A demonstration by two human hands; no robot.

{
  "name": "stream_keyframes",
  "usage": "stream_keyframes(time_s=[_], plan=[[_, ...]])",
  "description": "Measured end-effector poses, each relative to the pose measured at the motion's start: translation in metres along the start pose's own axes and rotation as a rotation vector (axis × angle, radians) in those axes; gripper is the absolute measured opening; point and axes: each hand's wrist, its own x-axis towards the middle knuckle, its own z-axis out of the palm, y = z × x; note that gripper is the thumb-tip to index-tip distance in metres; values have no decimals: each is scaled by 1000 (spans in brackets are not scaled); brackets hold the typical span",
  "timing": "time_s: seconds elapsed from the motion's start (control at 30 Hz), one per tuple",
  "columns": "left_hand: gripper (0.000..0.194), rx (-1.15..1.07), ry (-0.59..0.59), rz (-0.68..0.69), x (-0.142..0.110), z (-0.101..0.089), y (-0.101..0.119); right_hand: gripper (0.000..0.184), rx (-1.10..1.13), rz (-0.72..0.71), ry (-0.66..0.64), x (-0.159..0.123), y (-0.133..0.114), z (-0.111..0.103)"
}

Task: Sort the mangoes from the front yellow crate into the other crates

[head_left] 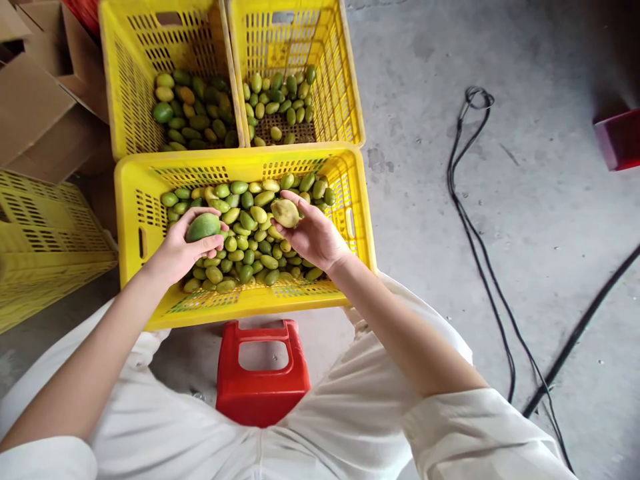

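Observation:
My left hand point(175, 250) is closed round a smooth green mango point(203, 227), above the left part of the pile. A yellowish mango point(285, 213) with brownish marks rests in my right hand point(317, 239), its fingers curled under and around it. Both hands are over a yellow plastic crate point(131, 223), which holds many green and yellow-green mangoes point(249, 220). This crate sits in front of my legs, and the two held fruits are apart from each other.
Behind stand two more yellow crates, one left point(130, 87) and one right point(337, 73), both with mangoes inside. Another yellow crate point(45, 240) and cardboard boxes point(35, 107) lie at left. A red stool point(263, 393) is below me. Black cables point(467, 223) run across the floor at right.

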Motion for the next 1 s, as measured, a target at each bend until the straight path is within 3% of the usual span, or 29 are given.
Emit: stream_keyframes(time_s=[0.07, 0.27, 0.47, 0.63, 0.83, 1.0], plan=[[63, 12, -18, 25, 1, -1, -2, 44, -3, 1, -4, 0, 0, 1], [52, -63, -31, 16, 8, -13, -10, 71, 31, 28, -42, -4, 1, 1], [68, -4, -101, -26, 6, -18, -17, 66, 51, 143, -125, -9, -4, 1], [76, 19, 4, -6, 2, -11, -13, 66, 17, 268, -250, -14, -9, 8], [57, 97, -13, -7, -9, 9, -1, 62, 54, 169, -104, -12, -5, 12], [57, 56, -39, 24, -8, 18, 3, 67, 55, 165, -56, -9, -7, 10]])
